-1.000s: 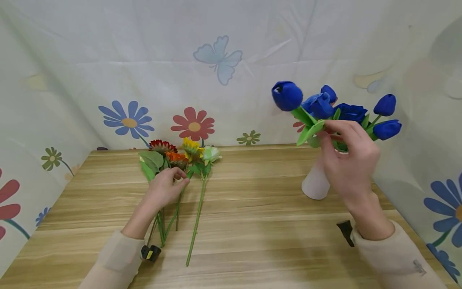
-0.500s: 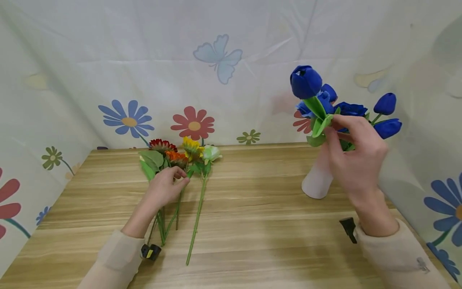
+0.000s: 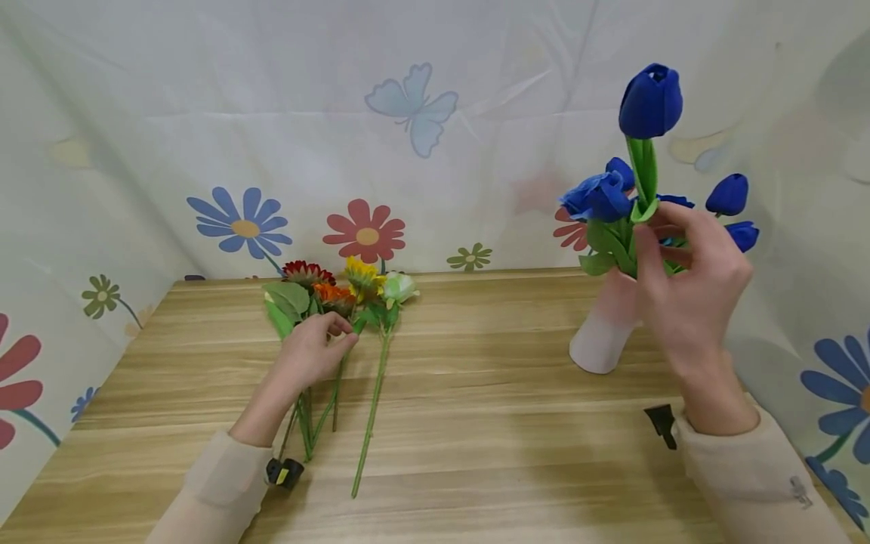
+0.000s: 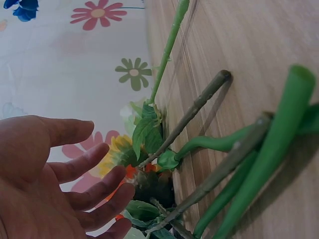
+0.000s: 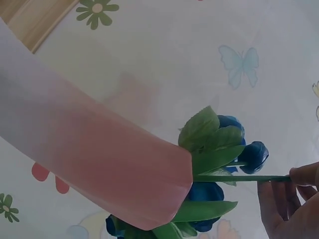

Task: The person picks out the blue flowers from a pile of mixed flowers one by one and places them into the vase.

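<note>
My right hand (image 3: 700, 287) pinches the green stem (image 5: 239, 178) of a blue tulip (image 3: 650, 102) between thumb and fingers. The tulip stands nearly upright over the pink-and-white vase (image 3: 601, 332), and its stem runs down to the vase mouth in the right wrist view. Other blue flowers, among them a blue rose (image 3: 598, 198) and a tulip (image 3: 727, 194), fill the vase, partly hidden by the hand. My left hand (image 3: 314, 351) hovers above several flowers at the left, fingers loosely bent and holding nothing; the left wrist view shows its palm (image 4: 30, 199) bare.
Red (image 3: 307, 273), orange (image 3: 333, 295) and yellow flowers (image 3: 363, 279) lie on the wooden table (image 3: 469, 423), with a pale green-white rose (image 3: 399, 288) to their right. A black device (image 3: 284, 474) sits at the left cuff, another (image 3: 662, 425) at the right. Printed cloth walls (image 3: 306, 136) enclose the table.
My right hand has moved rightward, and the blue tulip has swung from leaning left to nearly upright, its head now higher. The left hand has stayed where it was.
</note>
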`<move>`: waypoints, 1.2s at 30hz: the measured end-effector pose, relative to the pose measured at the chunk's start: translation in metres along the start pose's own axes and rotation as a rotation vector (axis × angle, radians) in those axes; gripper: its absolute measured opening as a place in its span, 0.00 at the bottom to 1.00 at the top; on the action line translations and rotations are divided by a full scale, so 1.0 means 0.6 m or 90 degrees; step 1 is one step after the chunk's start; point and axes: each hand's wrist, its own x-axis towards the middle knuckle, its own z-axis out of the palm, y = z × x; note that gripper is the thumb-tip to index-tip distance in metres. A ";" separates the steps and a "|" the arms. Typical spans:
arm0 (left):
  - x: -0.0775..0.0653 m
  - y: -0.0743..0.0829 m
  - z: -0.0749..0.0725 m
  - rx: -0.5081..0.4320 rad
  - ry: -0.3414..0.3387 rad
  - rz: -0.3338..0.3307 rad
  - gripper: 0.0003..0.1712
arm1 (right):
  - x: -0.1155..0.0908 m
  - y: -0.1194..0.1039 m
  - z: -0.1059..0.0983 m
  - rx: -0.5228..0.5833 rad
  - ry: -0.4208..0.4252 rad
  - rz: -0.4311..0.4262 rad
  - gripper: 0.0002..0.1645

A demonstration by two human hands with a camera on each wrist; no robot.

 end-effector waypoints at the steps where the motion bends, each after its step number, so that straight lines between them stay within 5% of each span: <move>1: 0.000 0.000 0.000 0.000 0.000 -0.001 0.14 | 0.000 0.002 0.000 -0.002 0.001 0.002 0.15; 13: -0.004 0.000 0.000 -0.005 -0.007 -0.004 0.14 | -0.024 0.057 0.002 -0.027 -0.059 0.080 0.11; 25: -0.002 -0.002 0.001 0.003 -0.010 -0.011 0.13 | -0.047 0.079 -0.008 -0.075 -0.151 0.068 0.07; 32: -0.003 -0.003 0.002 0.004 -0.016 -0.012 0.14 | -0.041 0.072 -0.007 -0.052 -0.106 0.065 0.18; 36: -0.003 -0.001 0.001 0.000 -0.015 -0.010 0.14 | -0.036 0.066 -0.006 -0.057 -0.089 0.051 0.16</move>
